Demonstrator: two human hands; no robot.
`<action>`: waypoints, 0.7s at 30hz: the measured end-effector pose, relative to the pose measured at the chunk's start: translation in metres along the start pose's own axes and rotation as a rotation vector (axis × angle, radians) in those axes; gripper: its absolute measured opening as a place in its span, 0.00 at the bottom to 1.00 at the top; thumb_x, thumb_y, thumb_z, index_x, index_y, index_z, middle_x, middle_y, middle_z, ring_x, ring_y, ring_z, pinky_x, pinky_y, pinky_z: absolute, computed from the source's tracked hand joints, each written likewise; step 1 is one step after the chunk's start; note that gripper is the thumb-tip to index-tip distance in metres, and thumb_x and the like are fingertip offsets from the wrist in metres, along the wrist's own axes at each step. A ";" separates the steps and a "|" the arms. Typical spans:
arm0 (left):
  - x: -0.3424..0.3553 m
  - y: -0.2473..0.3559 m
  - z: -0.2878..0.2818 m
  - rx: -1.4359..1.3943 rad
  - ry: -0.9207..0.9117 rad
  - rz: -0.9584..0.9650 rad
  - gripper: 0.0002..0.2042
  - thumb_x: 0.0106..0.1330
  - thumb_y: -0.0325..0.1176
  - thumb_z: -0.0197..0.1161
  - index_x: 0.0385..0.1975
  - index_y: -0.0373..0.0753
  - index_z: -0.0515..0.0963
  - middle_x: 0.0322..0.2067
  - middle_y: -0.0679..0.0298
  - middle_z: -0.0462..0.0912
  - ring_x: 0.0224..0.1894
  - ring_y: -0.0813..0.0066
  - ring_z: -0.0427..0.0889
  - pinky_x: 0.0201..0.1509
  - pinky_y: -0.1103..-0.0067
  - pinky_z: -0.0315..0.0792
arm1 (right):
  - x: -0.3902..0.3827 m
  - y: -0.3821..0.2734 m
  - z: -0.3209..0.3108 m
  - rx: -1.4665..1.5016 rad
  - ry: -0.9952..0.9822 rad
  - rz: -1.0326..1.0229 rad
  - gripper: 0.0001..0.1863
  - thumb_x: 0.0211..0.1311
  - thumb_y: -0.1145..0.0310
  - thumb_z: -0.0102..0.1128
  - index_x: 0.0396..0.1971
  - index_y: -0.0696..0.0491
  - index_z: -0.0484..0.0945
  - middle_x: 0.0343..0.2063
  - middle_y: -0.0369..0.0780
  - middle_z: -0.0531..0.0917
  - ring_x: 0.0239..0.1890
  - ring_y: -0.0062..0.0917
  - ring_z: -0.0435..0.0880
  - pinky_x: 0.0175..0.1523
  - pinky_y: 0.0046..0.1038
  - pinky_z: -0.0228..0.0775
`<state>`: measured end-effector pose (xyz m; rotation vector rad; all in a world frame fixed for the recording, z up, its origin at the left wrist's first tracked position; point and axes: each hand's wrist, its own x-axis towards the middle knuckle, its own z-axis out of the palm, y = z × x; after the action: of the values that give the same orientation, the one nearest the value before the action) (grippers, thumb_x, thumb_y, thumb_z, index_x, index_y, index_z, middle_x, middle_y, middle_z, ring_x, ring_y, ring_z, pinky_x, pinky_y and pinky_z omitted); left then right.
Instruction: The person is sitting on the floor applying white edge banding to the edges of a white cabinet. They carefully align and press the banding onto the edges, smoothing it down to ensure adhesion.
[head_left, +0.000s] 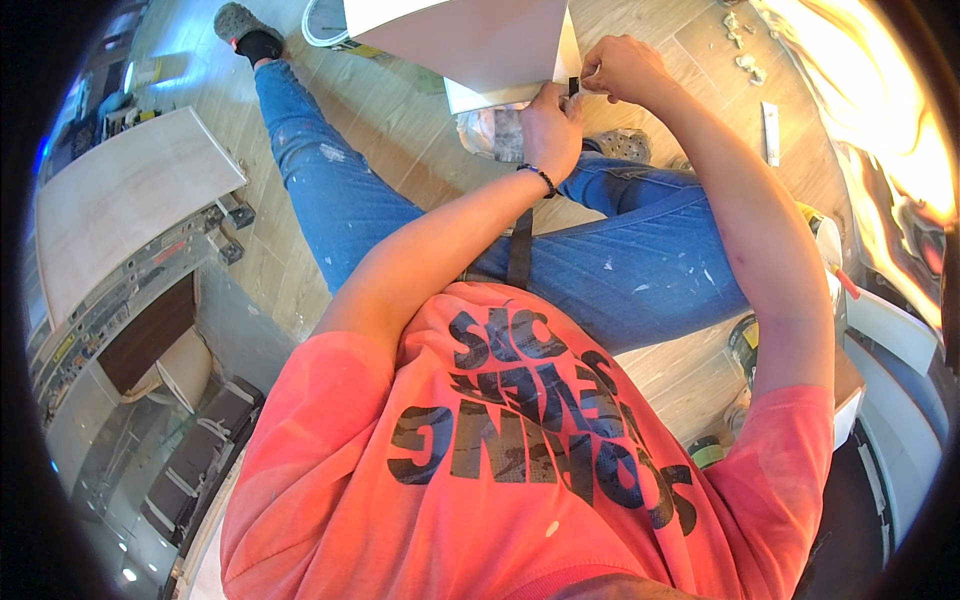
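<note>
A large white box-like panel with a folded lower edge stands in front of me at the top of the view. My left hand, with a dark beaded bracelet on its wrist, is closed at the panel's lower right corner, thumb and fingers gripping it. Just above those fingertips a small black piece sits at the corner's edge. Close beside it, on the right, my right hand has its fingers curled in a pinch. Whatever may be between those fingertips is too small to make out.
Wood-look floor lies under my legs. A white bucket stands behind the panel, and a clear plastic bag-like item lies below it. Toward the left is a pale board-topped workbench. Crumpled scraps and a white strip lie right.
</note>
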<state>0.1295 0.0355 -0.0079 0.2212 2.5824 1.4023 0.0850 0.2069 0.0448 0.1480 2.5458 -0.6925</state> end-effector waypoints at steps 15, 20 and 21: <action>-0.003 0.006 -0.004 0.009 0.071 0.049 0.10 0.63 0.31 0.69 0.38 0.33 0.77 0.27 0.50 0.86 0.31 0.51 0.87 0.37 0.62 0.77 | -0.001 0.000 0.000 0.000 0.024 0.007 0.06 0.55 0.64 0.68 0.30 0.46 0.90 0.21 0.35 0.88 0.22 0.22 0.89 0.39 0.27 0.80; 0.000 0.001 0.001 0.017 0.084 0.082 0.11 0.62 0.31 0.69 0.37 0.33 0.76 0.25 0.50 0.85 0.30 0.50 0.86 0.36 0.62 0.77 | 0.001 0.001 0.001 -0.023 0.030 0.001 0.07 0.55 0.63 0.69 0.31 0.47 0.90 0.22 0.35 0.88 0.22 0.22 0.89 0.38 0.27 0.80; 0.000 0.001 0.001 0.009 0.085 0.080 0.11 0.63 0.31 0.69 0.37 0.33 0.76 0.25 0.50 0.85 0.30 0.50 0.86 0.35 0.62 0.76 | 0.000 0.001 0.001 -0.014 0.027 0.006 0.07 0.55 0.63 0.69 0.32 0.47 0.90 0.22 0.35 0.88 0.22 0.22 0.89 0.38 0.27 0.80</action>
<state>0.1300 0.0366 -0.0075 0.2749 2.6762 1.4575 0.0851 0.2076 0.0437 0.1609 2.5750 -0.6742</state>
